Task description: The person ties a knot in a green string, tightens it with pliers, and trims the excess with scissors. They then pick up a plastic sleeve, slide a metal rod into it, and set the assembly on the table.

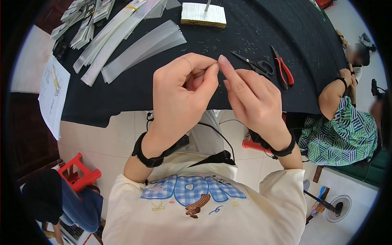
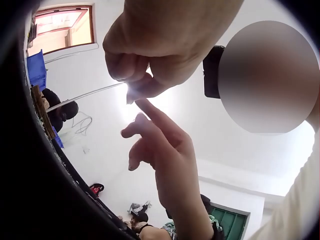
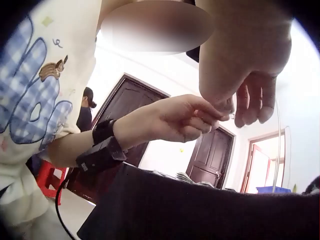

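Observation:
In the head view my left hand (image 1: 179, 87) is raised over the front edge of the table, thumb and index fingertip pinched together. A tiny, thin hook-shaped piece (image 3: 232, 116) shows at those fingertips in the right wrist view; its exact kind I cannot tell. My right hand (image 1: 257, 94) comes in from the right, its index finger nearly straight with the tip right at the left fingertips. In the left wrist view the right hand (image 2: 172, 155) has its other fingers loosely bent, and its thumb stands apart from the index finger.
Black-handled scissors (image 1: 261, 67) and red-handled pliers (image 1: 284, 71) lie beyond the right hand. A white-topped block (image 1: 203, 15) with an upright rod (image 1: 208, 5) stands at the back. Clear plastic sleeves (image 1: 143, 51) and a paper sheet (image 1: 54, 94) lie left. Thin clippings dot the black cloth.

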Available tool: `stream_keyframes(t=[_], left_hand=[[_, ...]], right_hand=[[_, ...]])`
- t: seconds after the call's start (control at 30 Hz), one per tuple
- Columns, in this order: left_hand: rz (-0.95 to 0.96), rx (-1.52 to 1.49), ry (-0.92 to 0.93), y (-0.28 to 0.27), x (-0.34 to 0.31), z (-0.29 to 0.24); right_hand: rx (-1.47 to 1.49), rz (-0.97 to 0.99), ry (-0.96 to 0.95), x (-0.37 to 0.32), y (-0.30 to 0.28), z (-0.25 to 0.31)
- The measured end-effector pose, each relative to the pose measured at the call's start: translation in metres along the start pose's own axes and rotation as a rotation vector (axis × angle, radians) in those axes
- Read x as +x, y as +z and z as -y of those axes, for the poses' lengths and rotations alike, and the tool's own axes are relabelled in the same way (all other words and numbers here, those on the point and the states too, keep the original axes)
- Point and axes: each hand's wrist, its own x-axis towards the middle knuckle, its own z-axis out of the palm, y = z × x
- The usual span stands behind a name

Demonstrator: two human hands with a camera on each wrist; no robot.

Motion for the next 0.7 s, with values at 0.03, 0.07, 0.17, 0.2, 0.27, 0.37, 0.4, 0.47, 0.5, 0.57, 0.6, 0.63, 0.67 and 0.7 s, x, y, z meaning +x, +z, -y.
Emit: stream_keyframes(t=[0.03, 0.07, 0.17, 0.2, 0.27, 0.37, 0.4, 0.47, 0.5, 0.57, 0.6, 0.63, 0.67, 0.7], left_hand=[[-0.002, 0.004, -0.018, 0.0, 0.0, -0.001], [-0.001, 0.003, -0.018, 0.0, -0.001, -0.001], [-0.025, -0.051, -0.049, 0.0, -0.003, -0.001], [-0.022, -0.054, -0.05, 0.0, -0.003, -0.001], [-0.019, -0.06, -0.052, 0.0, -0.004, -0.001], [-0.011, -0.074, -0.033, 0.002, -0.006, -0.002], [0.002, -0.065, -0.032, 0.001, -0.007, -0.003], [0.015, -0.055, -0.03, 0.0, -0.008, -0.007], [0.049, -0.043, -0.031, -0.002, -0.009, -0.01], [0.078, -0.032, -0.033, -0.004, -0.011, -0.013], [0.083, -0.038, -0.025, -0.004, -0.012, -0.014], [0.089, -0.045, -0.019, -0.005, -0.013, -0.014], [0.087, -0.045, -0.019, -0.005, -0.014, -0.014], [0.084, -0.059, -0.025, -0.005, -0.014, -0.014]], right_hand=[[-0.023, 0.011, -0.014, -0.001, 0.0, 0.001], [-0.024, 0.012, -0.014, -0.002, -0.003, 0.003], [-0.075, 0.055, -0.063, -0.003, -0.009, 0.004], [-0.032, 0.019, -0.047, -0.004, -0.009, 0.003], [0.01, -0.017, -0.03, -0.004, -0.01, 0.004], [0.217, -0.094, 0.177, 0.003, -0.018, 0.013], [0.217, -0.115, 0.192, 0.006, -0.018, 0.015], [0.216, -0.137, 0.207, 0.008, -0.017, 0.018], [0.217, -0.153, 0.196, 0.009, -0.015, 0.018], [0.219, -0.167, 0.182, 0.011, -0.015, 0.019], [0.226, -0.169, 0.186, 0.012, -0.015, 0.02], [0.233, -0.171, 0.191, 0.012, -0.015, 0.021], [0.234, -0.17, 0.19, 0.013, -0.015, 0.022], [0.256, -0.165, 0.198, 0.013, -0.015, 0.022]])
